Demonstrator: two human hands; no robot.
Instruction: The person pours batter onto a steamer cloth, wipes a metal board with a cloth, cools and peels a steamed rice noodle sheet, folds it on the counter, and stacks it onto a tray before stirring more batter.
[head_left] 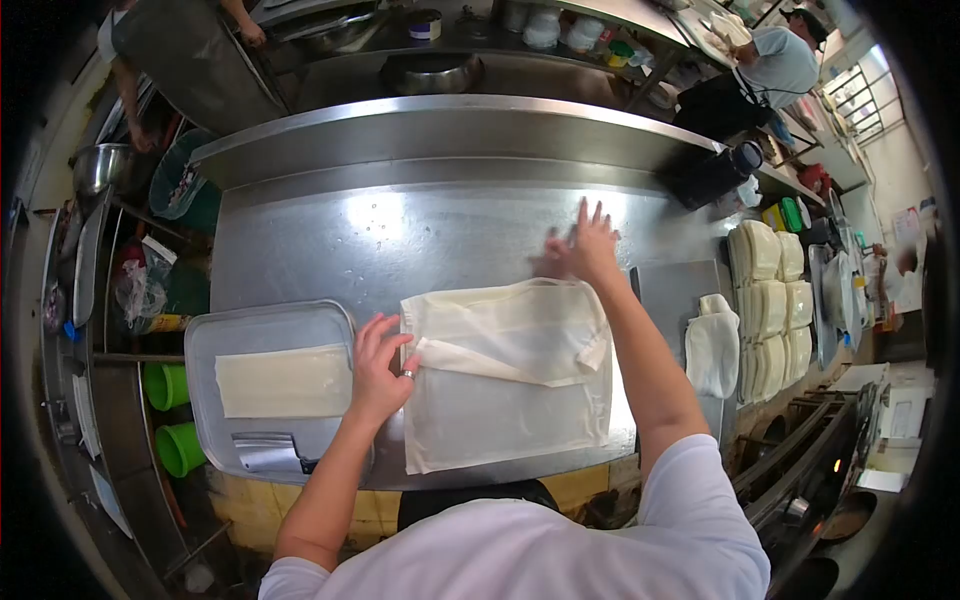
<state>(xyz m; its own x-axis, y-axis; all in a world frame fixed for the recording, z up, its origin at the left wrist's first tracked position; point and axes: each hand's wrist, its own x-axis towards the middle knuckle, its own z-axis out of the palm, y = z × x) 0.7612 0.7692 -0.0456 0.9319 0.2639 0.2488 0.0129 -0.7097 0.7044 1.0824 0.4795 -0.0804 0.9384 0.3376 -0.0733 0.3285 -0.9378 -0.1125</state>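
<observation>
A thin, cream-coloured, see-through cloth (490, 425) lies spread over the steel table in front of me, its upper part folded and creased. My left hand (378, 372), with a ring on one finger, is at the cloth's left edge, fingers bent and thumb and forefinger on the edge. Beyond the cloth's upper right corner, my right hand (592, 245) is over the bare steel, fingers spread and holding nothing. To the left, a shallow clear tray (200, 400) holds a flat cream sheet (280, 382) and a cleaver (266, 452).
On the right are a metal tray (665, 290) with a folded white cloth (712, 350) and stacked cream packets (770, 310). A dark bottle (718, 175) stands at the back right. A raised steel edge (450, 125) bounds the far side. Two other people stand beyond.
</observation>
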